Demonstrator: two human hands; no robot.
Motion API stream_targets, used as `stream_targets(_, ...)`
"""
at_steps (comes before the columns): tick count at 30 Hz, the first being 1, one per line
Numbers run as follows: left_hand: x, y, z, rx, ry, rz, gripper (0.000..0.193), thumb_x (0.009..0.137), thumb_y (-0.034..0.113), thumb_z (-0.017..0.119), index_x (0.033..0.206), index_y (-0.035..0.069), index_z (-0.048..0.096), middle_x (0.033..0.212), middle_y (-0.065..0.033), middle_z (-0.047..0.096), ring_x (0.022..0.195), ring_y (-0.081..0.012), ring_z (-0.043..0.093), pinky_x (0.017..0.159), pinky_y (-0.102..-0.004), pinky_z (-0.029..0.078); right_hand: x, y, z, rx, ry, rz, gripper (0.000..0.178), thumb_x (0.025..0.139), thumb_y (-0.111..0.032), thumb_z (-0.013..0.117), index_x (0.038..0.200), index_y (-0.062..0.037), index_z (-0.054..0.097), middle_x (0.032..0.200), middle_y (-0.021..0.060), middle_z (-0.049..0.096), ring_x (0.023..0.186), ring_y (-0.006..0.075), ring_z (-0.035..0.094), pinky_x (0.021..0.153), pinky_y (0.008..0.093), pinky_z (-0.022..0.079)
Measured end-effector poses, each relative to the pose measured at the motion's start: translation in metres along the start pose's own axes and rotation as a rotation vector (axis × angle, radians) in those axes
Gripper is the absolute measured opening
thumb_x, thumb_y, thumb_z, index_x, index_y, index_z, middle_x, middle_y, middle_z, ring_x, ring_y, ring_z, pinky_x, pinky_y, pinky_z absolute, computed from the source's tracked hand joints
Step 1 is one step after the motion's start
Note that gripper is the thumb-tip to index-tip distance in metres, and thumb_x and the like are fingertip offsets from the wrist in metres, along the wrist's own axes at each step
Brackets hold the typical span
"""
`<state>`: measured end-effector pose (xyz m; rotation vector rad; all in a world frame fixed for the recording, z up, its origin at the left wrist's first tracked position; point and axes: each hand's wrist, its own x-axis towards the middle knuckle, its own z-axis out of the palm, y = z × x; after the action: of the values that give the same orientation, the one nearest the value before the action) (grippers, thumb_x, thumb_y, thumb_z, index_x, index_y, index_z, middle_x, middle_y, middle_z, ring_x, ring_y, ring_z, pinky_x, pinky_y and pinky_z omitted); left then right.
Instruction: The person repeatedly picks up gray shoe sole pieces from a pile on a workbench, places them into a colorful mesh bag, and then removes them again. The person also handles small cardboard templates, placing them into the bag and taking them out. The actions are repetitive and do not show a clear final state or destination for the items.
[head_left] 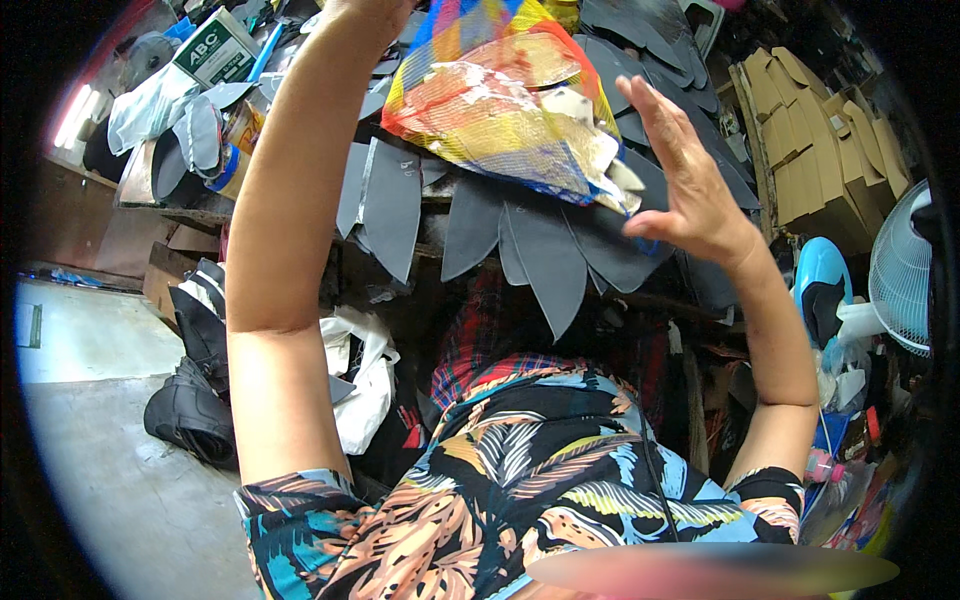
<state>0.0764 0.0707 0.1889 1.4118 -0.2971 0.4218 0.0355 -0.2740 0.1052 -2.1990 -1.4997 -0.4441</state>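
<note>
A mesh bag (500,110) in red, yellow and blue netting hangs over the worktable in front of me, with pale, flat pieces inside its lower right part. My left hand (375,6) is raised by the bag's upper left side. Only its wrist end shows, and its fingers are cut off by the top edge. To the right of the bag my right hand (672,170) is held up, fingers stretched and thumb apart, with nothing in it. Its thumb is close to the bag's lower corner; I cannot tell whether they touch. Below the bag, dark grey pointed sheet pieces (545,250) overhang the table edge.
Folded brown cardboard (815,150) stands at the right, above a white and blue fan (900,270). At the far left are a green and white box (217,50) and a jar with a blue lid (229,170). A black bag (190,410) lies on the floor.
</note>
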Motion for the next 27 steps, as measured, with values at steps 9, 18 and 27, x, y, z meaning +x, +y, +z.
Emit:
stream_targets(9, -0.056, 0.007, 0.063, -0.081, -0.195, -0.197, 0.018, 0.094, 0.002, 0.058, 0.111, -0.003, 0.06, 0.101, -0.0142, 0.068, 0.09, -0.0212, 0.07, 0.085, -0.0353, 0.059, 0.092, 0.002, 0.083, 0.447, 0.52, 0.336, 0.061, 0.095, -0.036, 0.064, 0.141, 0.0013, 0.047, 0.123, 0.0181, 0.06, 0.116, 0.022, 0.058, 0.096, 0.0324, 0.048)
stream_targets(18, -0.145, -0.01, 0.006, 0.597, 0.085, 0.143, 0.044, 0.087, 0.012, 0.07, 0.129, 0.007, 0.059, 0.118, -0.012, 0.066, 0.109, -0.0219, 0.065, 0.093, -0.0343, 0.051, 0.172, 0.049, 0.064, 1.006, 0.351, 0.439, 0.03, 0.102, -0.028, 0.05, 0.079, -0.0098, 0.057, 0.058, -0.002, 0.046, 0.044, 0.0097, 0.039, 0.039, 0.0285, 0.03)
stream_targets(27, -0.221, -0.026, 0.041, 1.146, -0.036, 0.147, 0.038, 0.086, 0.011, 0.071, 0.123, 0.007, 0.062, 0.131, -0.0181, 0.058, 0.126, -0.038, 0.052, 0.103, -0.044, 0.045, 0.17, 0.04, -0.049, 1.017, 0.605, 0.523, 0.021, 0.099, -0.023, 0.056, 0.084, -0.0102, 0.062, 0.065, -0.0002, 0.054, 0.049, 0.013, 0.05, 0.041, 0.0309, 0.039)
